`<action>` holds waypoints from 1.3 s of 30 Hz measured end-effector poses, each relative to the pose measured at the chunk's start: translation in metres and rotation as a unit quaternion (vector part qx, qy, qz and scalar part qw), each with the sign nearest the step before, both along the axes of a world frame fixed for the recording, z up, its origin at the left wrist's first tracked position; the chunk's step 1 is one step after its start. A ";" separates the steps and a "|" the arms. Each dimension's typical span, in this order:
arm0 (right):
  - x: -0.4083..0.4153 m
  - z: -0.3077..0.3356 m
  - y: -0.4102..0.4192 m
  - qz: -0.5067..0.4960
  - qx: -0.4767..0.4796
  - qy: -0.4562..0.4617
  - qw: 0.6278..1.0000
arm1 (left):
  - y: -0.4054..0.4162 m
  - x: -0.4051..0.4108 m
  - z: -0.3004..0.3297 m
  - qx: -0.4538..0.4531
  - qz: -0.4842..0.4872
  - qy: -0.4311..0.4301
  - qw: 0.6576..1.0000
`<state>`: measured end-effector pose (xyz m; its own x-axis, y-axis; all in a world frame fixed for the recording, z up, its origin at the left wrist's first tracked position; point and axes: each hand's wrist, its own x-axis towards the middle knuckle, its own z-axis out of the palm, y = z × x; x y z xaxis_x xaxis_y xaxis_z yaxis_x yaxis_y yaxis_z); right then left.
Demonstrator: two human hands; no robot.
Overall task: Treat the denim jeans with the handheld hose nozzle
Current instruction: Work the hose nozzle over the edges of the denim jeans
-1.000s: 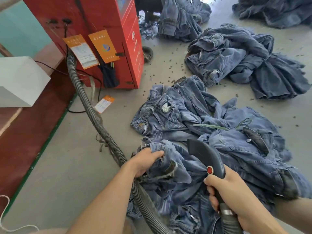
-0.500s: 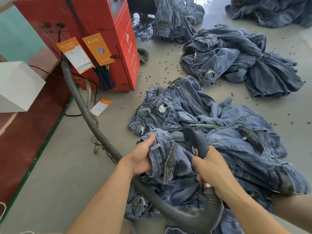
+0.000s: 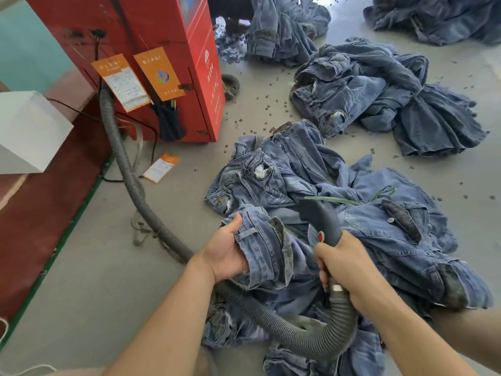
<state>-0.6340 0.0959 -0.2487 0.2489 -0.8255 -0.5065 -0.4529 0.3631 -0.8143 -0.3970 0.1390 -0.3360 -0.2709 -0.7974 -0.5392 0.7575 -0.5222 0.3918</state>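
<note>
Both our bare forearms reach forward from the bottom edge of the view. Our left hand (image 3: 226, 251) lies palm up and turned inward, thumb stretched along the top of a folded denim waistband (image 3: 260, 248), with the fingers tucked underneath it out of sight, so the cloth is pinched between thumb and fingers. Our right hand (image 3: 345, 267) is seen from the back, knuckles up, fingers (image 3: 322, 270) wrapped round the handle of the hose nozzle (image 3: 321, 218), wrist held straight.

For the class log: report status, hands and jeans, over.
Left hand grips jeans. Right hand grips nozzle. Hose looped across pile.
</note>
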 end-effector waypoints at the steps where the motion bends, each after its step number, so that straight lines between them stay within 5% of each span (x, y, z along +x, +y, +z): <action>1: -0.005 0.004 0.003 -0.006 0.009 -0.021 1.000 | 0.000 0.000 0.000 -0.002 -0.001 -0.005 1.000; 7: 0.004 -0.004 0.044 0.080 0.094 -0.057 0.991 | -0.007 -0.006 0.000 -0.012 0.017 0.016 1.000; 19: 0.022 -0.024 0.024 0.025 0.129 -0.081 0.988 | -0.003 -0.006 -0.004 -0.007 0.004 0.017 1.000; 26: 0.002 -0.019 -0.016 -0.082 0.057 -0.040 0.994 | 0.003 -0.005 -0.005 0.004 0.030 0.000 1.000; 30: -0.010 -0.003 0.028 0.001 0.038 -0.078 0.996 | -0.006 -0.004 -0.006 0.020 0.078 -0.014 0.997; 34: 0.009 -0.016 0.053 0.108 0.042 -0.014 0.993 | -0.013 -0.010 -0.003 0.027 0.096 0.004 0.995; 39: 0.014 -0.022 0.018 -0.008 0.045 -0.069 0.997 | -0.006 -0.004 -0.011 0.060 0.097 -0.026 0.993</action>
<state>-0.6198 0.1135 -0.2710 0.3082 -0.7833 -0.5399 -0.3324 0.4430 -0.8326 -0.4005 0.1332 -0.3472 -0.0889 -0.7615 -0.6421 0.8288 -0.4140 0.3764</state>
